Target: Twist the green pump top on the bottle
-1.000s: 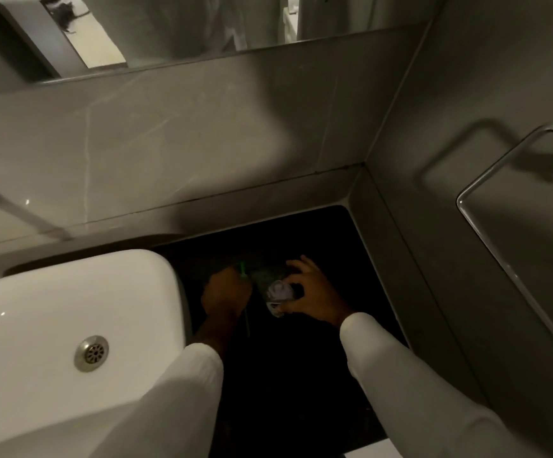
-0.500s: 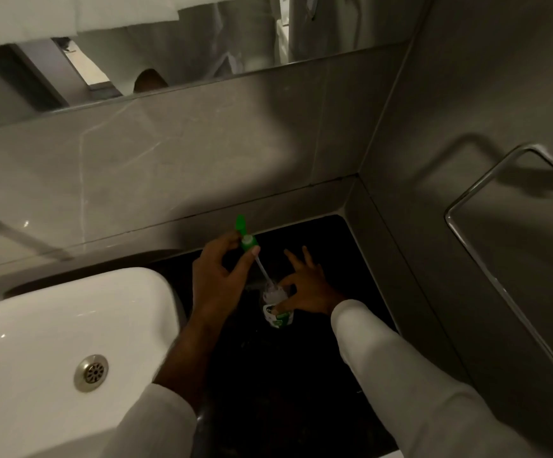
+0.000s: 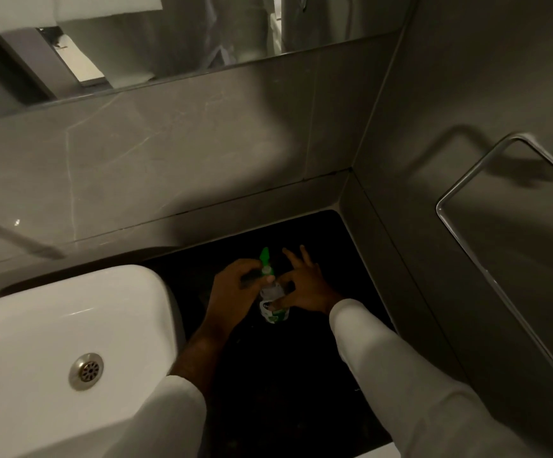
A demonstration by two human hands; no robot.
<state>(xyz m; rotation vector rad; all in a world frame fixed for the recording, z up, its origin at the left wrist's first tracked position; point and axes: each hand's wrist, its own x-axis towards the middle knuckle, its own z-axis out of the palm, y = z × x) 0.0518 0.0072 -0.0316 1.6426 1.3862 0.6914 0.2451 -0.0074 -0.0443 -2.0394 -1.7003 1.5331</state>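
A small soap bottle with a green-and-white label stands on the black countertop, toward its back edge, just right of the white basin. The left hand pinches the green pump head at its neck; the right hand grasps the bottle between thumb and forefinger, other fingers spread.

Dim grey tiled walls, mirror

Black countertop with a white basin and a small green-labelled bottle.
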